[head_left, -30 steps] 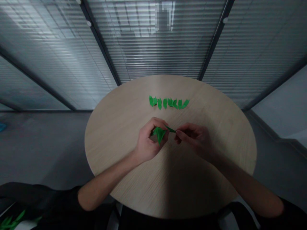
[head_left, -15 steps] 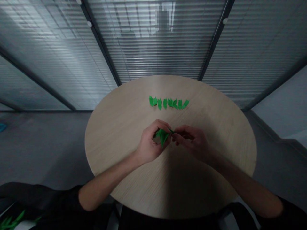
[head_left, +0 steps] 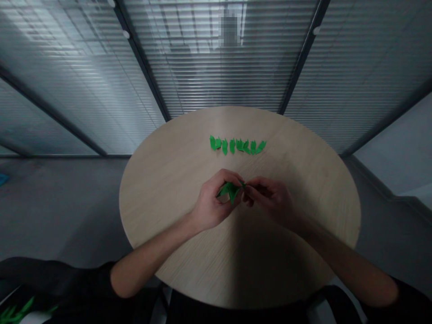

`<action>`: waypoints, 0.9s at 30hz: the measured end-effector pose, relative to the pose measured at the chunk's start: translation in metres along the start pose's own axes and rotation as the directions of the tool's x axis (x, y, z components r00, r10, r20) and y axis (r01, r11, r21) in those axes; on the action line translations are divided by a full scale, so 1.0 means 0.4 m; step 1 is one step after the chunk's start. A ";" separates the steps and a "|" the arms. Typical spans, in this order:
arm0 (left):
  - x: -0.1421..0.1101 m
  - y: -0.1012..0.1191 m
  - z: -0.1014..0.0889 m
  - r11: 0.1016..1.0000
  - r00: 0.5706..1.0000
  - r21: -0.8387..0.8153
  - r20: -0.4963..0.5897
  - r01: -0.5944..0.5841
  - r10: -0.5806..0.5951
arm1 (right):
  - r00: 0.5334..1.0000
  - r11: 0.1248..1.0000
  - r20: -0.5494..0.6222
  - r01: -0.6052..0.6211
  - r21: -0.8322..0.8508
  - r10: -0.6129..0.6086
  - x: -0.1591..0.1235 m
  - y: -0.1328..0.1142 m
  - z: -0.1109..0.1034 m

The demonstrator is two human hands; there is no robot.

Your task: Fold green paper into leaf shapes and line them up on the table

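- Just below the frame's centre, our left hand (head_left: 212, 204) curls round a green folded piece (head_left: 232, 192), thumb and fingers pinching it, probably to steady it.
- Our right hand (head_left: 275, 200) pinches its right end between fingertips, seemingly for fine control.
- Above, smaller green pieces (head_left: 232, 146) line the round table (head_left: 162, 180), perhaps leaving our hands room.

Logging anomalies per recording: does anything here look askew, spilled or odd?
Slightly askew: in the row of small green leaf-shaped pieces on the round pale wooden table, the rightmost piece slants while most others lie straighter. Nothing looks spilled.
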State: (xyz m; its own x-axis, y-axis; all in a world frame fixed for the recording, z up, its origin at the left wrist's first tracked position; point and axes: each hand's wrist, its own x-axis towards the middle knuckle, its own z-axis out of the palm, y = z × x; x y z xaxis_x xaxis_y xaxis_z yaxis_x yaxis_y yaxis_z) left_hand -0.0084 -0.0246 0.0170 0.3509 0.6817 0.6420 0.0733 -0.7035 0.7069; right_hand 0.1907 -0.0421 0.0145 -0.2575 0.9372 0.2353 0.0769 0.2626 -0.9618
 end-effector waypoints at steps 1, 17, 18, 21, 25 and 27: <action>0.000 0.001 -0.003 1.000 1.000 -0.010 0.010 -0.004 0.004 | 1.000 1.000 -0.016 0.007 0.005 -0.007 0.000 0.000 0.000; -0.004 0.000 -0.009 1.000 0.999 -0.027 0.047 -0.012 0.013 | 0.998 1.000 -0.067 0.020 0.022 -0.018 -0.001 0.001 -0.002; -0.004 0.002 -0.009 1.000 0.999 -0.018 0.047 -0.022 0.023 | 0.998 0.999 -0.069 0.015 0.032 -0.013 -0.001 0.000 -0.001; -0.002 0.010 -0.011 0.999 0.998 0.030 0.055 -0.026 0.024 | 0.996 0.997 -0.086 -0.003 0.077 0.010 0.000 -0.004 0.002; 0.000 0.021 -0.012 0.998 0.997 0.052 0.079 -0.024 0.020 | 0.994 0.991 -0.102 -0.034 0.131 0.048 -0.001 -0.009 0.007; 0.001 0.023 -0.012 0.999 0.995 0.030 0.092 -0.028 0.025 | 0.995 0.987 -0.079 -0.040 0.158 0.053 0.001 -0.013 0.010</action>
State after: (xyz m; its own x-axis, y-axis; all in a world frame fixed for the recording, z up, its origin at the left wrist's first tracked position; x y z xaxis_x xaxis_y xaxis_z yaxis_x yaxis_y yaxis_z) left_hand -0.0121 -0.0300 0.0252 0.4370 0.6423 0.6297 0.0910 -0.7280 0.6795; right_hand 0.1865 -0.0441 0.0190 -0.1761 0.9651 0.1940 -0.0656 0.1851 -0.9805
